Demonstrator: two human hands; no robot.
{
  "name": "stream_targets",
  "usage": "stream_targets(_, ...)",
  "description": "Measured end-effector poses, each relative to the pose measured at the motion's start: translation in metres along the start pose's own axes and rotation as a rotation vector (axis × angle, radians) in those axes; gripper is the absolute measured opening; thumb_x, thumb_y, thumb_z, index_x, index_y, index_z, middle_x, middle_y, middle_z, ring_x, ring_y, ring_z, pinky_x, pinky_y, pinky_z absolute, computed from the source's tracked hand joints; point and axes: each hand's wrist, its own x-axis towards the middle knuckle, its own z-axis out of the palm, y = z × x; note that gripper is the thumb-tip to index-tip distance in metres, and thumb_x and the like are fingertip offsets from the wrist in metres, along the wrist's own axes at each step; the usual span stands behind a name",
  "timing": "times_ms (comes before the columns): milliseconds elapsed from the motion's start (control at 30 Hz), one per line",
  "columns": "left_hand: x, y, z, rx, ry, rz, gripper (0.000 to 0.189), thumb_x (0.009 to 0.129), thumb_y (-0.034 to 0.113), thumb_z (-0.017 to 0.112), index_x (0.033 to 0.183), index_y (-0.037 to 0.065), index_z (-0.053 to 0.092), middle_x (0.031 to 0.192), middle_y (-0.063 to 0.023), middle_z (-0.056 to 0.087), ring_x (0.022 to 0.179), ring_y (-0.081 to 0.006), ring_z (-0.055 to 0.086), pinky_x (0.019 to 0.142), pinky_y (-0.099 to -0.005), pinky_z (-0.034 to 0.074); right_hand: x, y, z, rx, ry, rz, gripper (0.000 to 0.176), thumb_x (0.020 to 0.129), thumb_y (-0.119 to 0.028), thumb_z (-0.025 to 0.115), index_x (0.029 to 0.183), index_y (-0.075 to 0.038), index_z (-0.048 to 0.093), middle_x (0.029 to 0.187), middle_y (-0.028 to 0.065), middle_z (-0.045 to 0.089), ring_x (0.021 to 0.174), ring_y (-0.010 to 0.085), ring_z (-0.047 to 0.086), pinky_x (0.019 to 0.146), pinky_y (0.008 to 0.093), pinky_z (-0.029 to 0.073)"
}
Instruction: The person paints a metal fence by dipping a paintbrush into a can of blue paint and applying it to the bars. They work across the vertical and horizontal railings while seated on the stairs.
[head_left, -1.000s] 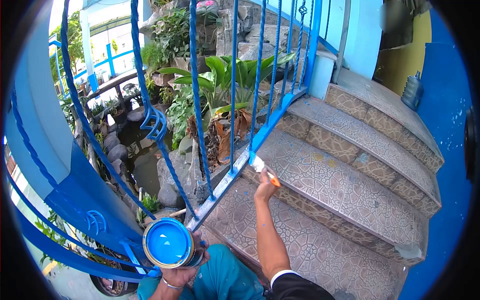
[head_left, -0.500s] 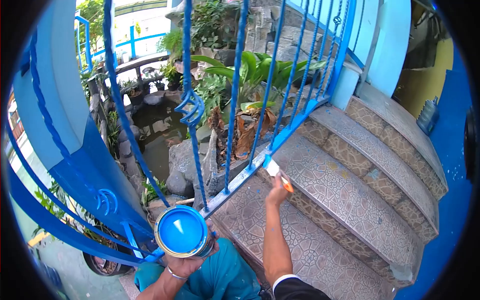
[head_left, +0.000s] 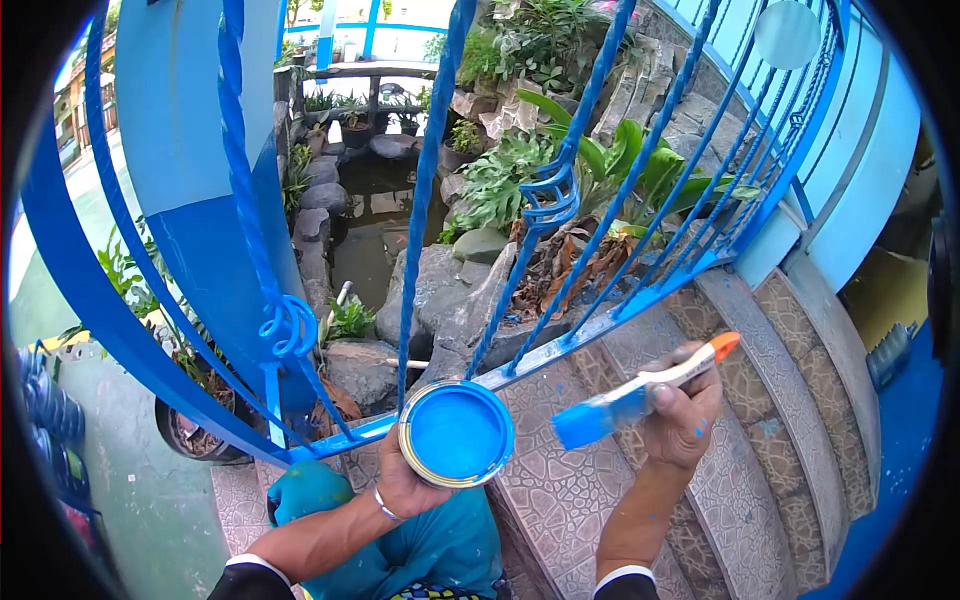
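Note:
A round can of bright blue paint is held by my left hand, whose fingers are wrapped around its side, above my teal-clothed knee. To the right of it, my right hand grips a paintbrush by its pale handle with an orange end. The blue-coated bristles point left toward the can, apart from it and over the steps. Just beyond both hands runs the bottom rail of a blue metal railing, with whitish patches on part of it. Twisted blue bars rise from the rail.
Curved stone-patterned steps climb to the right. Behind the railing lie a small pond, rocks and leafy plants. A blue pillar stands at left, with a potted plant near its base. A large plastic bottle lies at far right.
My right hand has lifted the paintbrush off the bottom rail and brought it back, bristles now turned left toward the can. The view has shifted, and the can sits farther right in it.

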Motion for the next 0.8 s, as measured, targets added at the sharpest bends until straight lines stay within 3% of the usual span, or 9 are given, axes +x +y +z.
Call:
stream_targets(167, 0.0, 0.0, 0.008, 0.07, -0.034, 0.031, 0.089, 0.086, 0.072, 0.061, 0.153, 0.016, 0.046, 0.151, -0.0156, 0.052, 0.133, -0.0426, 0.053, 0.105, -0.0638, 0.045, 0.014, -0.009, 0.073, -0.243, -0.277, 0.196, 0.041, 0.083, 0.006, 0.081, 0.118, 0.002, 0.058, 0.103, 0.017, 0.075, 0.094, 0.0228, 0.076, 0.082, 0.0333, 0.062)
stream_targets(233, -0.007, 0.002, 0.013, 0.009, -0.106, 0.001, 0.08, 0.09, 0.06, 0.063, 0.154, 0.014, 0.047, 0.154, -0.0139, 0.052, 0.138, -0.0361, 0.052, 0.115, -0.058, 0.04, 0.015, -0.002, 0.087, -0.405, -0.367, 0.248, 0.041, 0.084, 0.001, 0.082, 0.118, 0.003, 0.059, 0.103, 0.0166, 0.075, 0.095, 0.0218, 0.076, 0.083, 0.0322, 0.062)
stream_targets(267, -0.009, 0.004, 0.014, -0.022, -0.143, -0.012, 0.076, 0.093, 0.055, 0.064, 0.154, 0.013, 0.048, 0.155, -0.013, 0.052, 0.141, -0.0329, 0.051, 0.121, -0.0552, 0.038, 0.015, 0.001, 0.095, -0.458, -0.41, 0.213, 0.04, 0.084, -0.003, 0.084, 0.116, 0.004, 0.061, 0.101, 0.0157, 0.076, 0.094, 0.02, 0.076, 0.082, 0.0315, 0.062)
stream_targets(500, -0.011, 0.006, 0.007, -0.027, -0.076, 0.005, 0.07, 0.095, 0.053, 0.061, 0.152, 0.014, 0.051, 0.155, -0.013, 0.052, 0.141, -0.0313, 0.052, 0.121, -0.0539, 0.038, 0.017, 0.015, 0.115, -0.847, -0.686, 0.004, 0.037, 0.082, -0.006, 0.084, 0.111, 0.003, 0.064, 0.09, 0.0147, 0.077, 0.084, 0.0205, 0.078, 0.075, 0.0311, 0.062)
stream_targets(600, -0.012, 0.006, 0.008, -0.026, -0.095, 0.0, 0.07, 0.095, 0.054, 0.061, 0.151, 0.014, 0.052, 0.155, -0.0125, 0.052, 0.141, -0.0316, 0.051, 0.121, -0.0542, 0.038, 0.017, 0.015, 0.113, -0.925, -0.704, 0.014, 0.036, 0.082, -0.006, 0.084, 0.11, 0.003, 0.065, 0.09, 0.0127, 0.077, 0.083, 0.0177, 0.077, 0.074, 0.0307, 0.061)
stream_targets(800, -0.013, 0.005, 0.014, -0.014, -0.092, 0.01, 0.073, 0.095, 0.055, 0.06, 0.154, 0.014, 0.048, 0.156, -0.0117, 0.051, 0.143, -0.032, 0.049, 0.121, -0.0547, 0.038, 0.013, 0.013, 0.098, -0.511, -0.311, 0.179, 0.039, 0.082, -0.003, 0.085, 0.113, 0.004, 0.062, 0.092, 0.0099, 0.075, 0.082, 0.0132, 0.072, 0.074, 0.0291, 0.06)
